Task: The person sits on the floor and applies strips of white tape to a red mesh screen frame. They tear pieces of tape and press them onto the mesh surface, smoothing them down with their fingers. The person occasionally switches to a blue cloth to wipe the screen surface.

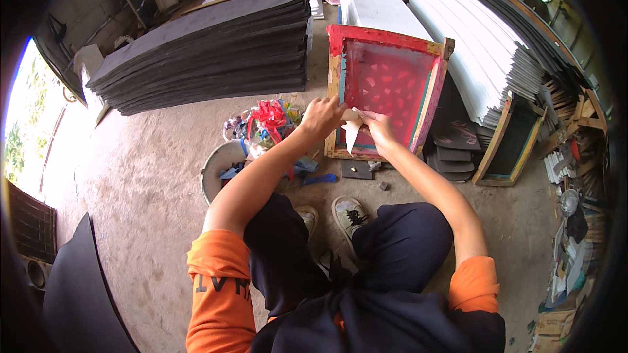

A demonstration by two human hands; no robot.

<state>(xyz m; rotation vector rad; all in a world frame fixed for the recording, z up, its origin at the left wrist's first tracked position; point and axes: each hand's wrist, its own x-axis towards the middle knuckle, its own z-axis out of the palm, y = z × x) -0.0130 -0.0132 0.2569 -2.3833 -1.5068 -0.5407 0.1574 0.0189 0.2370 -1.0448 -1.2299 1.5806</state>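
A wooden screen-printing frame [386, 36] with red paint on its rim and a red mesh stands tilted in front of me on the floor. My left hand [322, 117] and my right hand [379, 127] meet at its lower left corner. Both pinch a strip of pale tape or paper [352, 132] against the frame's lower edge. My knees and two shoes [350, 212] are below the frame.
A tall stack of dark sheets [216, 46] lies at the left, white sheet stacks [471, 33] at the right. A round basin [219, 167] with rags and bits sits by my left arm. Small dark cut pieces [454, 157] and another frame [507, 144] lie to the right.
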